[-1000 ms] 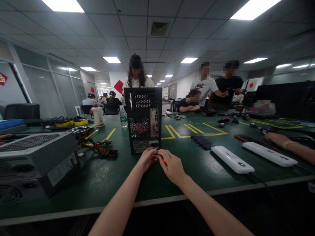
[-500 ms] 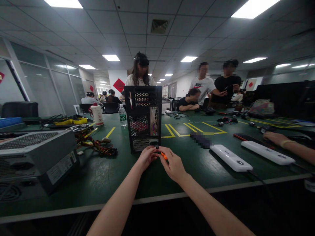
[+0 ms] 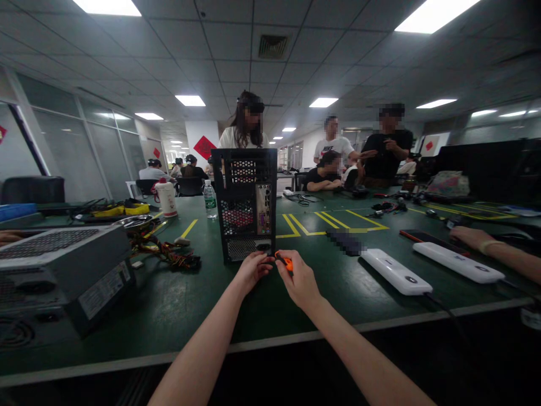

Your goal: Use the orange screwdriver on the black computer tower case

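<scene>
A black computer case [image 3: 224, 225] stands upright on the green table, its rear panel with ports and vents facing me. My left hand [image 3: 252, 272] is at the case's lower right corner, fingers curled and pinched together; whatever lies between the fingertips is too small to make out. Just right of it, my right hand [image 3: 301, 281] is closed around a small orange-and-black screwdriver [image 3: 285, 261]. Its tip points toward my left fingertips and is hard to see. The black power socket [image 3: 264, 247] of the case sits right above my left fingers.
Grey power supply units [image 3: 91, 270] and a bundle of cables [image 3: 180, 256] lie to the left. Behind stand a white cup [image 3: 168, 202] and a water bottle [image 3: 210, 200]. White power strips [image 3: 397, 272] lie right, near another person's hand [image 3: 471, 238]. A person stands behind the case.
My right hand has drawn slightly right, away from my left fingers, showing more of the screwdriver. My left hand stays almost in place. People in the background have shifted.
</scene>
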{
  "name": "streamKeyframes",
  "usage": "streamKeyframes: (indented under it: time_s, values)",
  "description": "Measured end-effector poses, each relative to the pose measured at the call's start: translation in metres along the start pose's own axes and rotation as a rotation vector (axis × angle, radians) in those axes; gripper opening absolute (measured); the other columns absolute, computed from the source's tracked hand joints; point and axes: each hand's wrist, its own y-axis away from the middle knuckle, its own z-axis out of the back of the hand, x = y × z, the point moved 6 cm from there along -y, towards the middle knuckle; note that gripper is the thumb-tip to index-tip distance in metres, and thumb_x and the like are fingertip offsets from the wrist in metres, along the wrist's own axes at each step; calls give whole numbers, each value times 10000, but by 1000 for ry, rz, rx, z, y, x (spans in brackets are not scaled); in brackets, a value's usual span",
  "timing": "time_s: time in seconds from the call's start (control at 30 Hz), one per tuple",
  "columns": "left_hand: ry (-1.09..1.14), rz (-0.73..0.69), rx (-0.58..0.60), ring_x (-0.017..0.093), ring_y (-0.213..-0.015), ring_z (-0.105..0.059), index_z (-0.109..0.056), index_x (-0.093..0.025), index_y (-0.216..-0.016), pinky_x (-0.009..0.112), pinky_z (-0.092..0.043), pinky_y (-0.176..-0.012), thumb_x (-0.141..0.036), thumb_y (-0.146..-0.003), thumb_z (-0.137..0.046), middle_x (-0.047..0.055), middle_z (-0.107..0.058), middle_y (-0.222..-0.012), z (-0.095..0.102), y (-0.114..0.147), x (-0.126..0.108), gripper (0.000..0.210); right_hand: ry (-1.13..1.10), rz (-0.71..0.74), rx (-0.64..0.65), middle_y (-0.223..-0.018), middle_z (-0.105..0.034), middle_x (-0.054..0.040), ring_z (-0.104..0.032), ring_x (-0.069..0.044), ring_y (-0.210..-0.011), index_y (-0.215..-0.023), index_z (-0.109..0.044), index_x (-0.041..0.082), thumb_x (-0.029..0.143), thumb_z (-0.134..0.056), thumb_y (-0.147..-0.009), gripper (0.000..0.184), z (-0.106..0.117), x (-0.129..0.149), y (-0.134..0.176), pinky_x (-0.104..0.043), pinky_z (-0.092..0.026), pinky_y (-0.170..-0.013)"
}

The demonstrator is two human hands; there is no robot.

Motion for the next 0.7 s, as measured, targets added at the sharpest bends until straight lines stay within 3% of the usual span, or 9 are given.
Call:
streamKeyframes:
  time_s: [0.17,0.4,0.6,0.7]
  values:
    - [6,-7,12,94,-515,-569,-468,-139,-859,191,-419,-465,-191,-683,-574,51,-625,-730,-1,1,0,213,170,79,34,-944,-536,-79,-532,-173,-858,-996,-427,155,242,-389,-807,212,-5,7,1,-299,-427,-734]
    - [19,-21,24,98,-543,-578,-480,-136,-861,189,-423,-471,-220,-672,-592,52,-623,-737,3,-1,2,235,314,0,40,-888,-540,-53,-545,-139,-690,-986,-443,177,334,-366,-834,232,-2,1,1,-241,-409,-587]
    - [29,-26,28,94,-512,-569,-472,-142,-850,194,-424,-473,-200,-664,-597,45,-627,-718,3,-3,2,232,300,94,46,-1026,-500,-90,-486,-204,-911,-959,-461,160,267,-399,-792,208,0,14,0,-331,-382,-770]
    - [34,-25,28,95,-518,-570,-475,-142,-839,196,-425,-476,-196,-662,-597,40,-625,-712,3,-4,3,222,313,136,58,-961,-538,-84,-485,-199,-906,-996,-461,155,248,-374,-811,226,-3,16,0,-335,-374,-779]
